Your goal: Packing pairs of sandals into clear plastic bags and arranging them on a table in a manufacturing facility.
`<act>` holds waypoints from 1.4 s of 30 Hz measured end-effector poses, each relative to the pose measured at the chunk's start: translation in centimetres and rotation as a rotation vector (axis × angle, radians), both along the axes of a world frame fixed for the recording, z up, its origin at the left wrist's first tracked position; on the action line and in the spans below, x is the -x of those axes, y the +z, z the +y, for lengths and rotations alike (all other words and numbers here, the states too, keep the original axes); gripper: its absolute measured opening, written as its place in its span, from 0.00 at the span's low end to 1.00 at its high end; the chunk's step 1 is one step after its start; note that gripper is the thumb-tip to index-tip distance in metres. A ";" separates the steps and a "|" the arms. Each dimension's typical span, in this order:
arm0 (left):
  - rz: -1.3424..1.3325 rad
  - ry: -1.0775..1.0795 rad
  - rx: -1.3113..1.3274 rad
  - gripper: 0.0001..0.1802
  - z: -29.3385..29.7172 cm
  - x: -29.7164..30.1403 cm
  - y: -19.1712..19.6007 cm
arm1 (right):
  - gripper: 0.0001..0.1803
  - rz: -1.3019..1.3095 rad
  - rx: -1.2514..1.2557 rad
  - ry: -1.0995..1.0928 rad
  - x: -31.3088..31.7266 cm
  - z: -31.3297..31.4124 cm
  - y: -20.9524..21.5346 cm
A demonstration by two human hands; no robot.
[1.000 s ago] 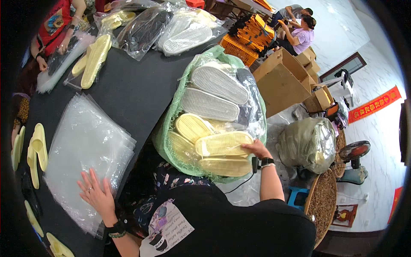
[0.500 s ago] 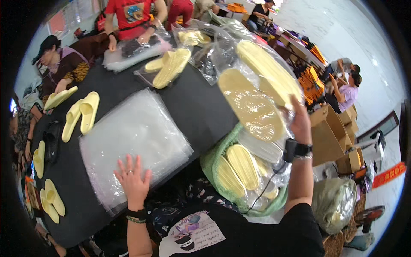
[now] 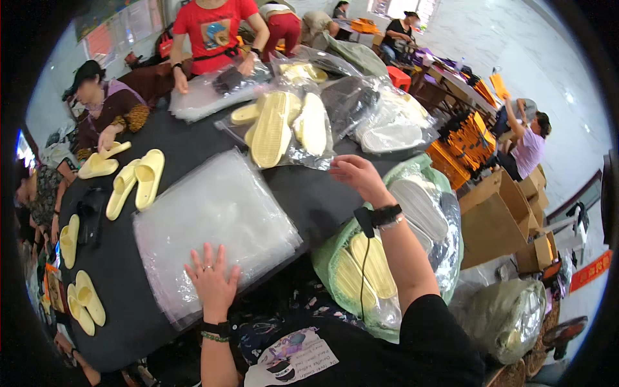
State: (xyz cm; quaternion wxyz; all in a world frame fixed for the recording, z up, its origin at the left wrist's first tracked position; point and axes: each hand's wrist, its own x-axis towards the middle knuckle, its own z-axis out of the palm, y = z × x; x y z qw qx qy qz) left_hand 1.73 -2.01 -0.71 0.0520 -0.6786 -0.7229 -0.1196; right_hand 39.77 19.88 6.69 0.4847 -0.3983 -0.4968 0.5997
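My left hand (image 3: 214, 280) lies flat, fingers spread, on a stack of clear plastic bags (image 3: 213, 213) on the black table. My right hand (image 3: 358, 177) reaches forward, its fingertips closed at the corner of a clear bag of yellow slippers (image 3: 272, 132). That bag rests against other bagged slippers (image 3: 396, 119) heaped at the table's far side. Below my right forearm stands a green sack (image 3: 335, 284) with bagged yellow and pale slippers inside.
Loose yellow slippers (image 3: 149, 177) and a dark pair (image 3: 93, 213) line the table's left side. Across it, a person in red (image 3: 216, 32) handles plastic bags; another person (image 3: 109, 103) touches slippers. Cardboard boxes (image 3: 496, 219) and a bulging sack (image 3: 509, 316) stand at right.
My right hand has carried the bagged yellow slippers from above the green sack forward and left to the heap on the table. My left hand stays on the plastic bags.
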 end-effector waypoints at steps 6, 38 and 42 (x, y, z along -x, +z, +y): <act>0.074 0.008 -0.036 0.34 -0.3 1.1 -1.0 | 0.18 -0.252 -0.282 -0.844 -15.8 -6.1 -3.4; 0.161 0.050 0.058 0.33 0.2 0.1 -0.8 | 0.34 -0.462 0.311 -0.926 -25.9 -19.2 -11.7; 0.160 0.068 0.052 0.33 -0.3 0.4 -0.7 | 0.28 -0.205 0.235 -0.970 -22.7 -19.0 -10.0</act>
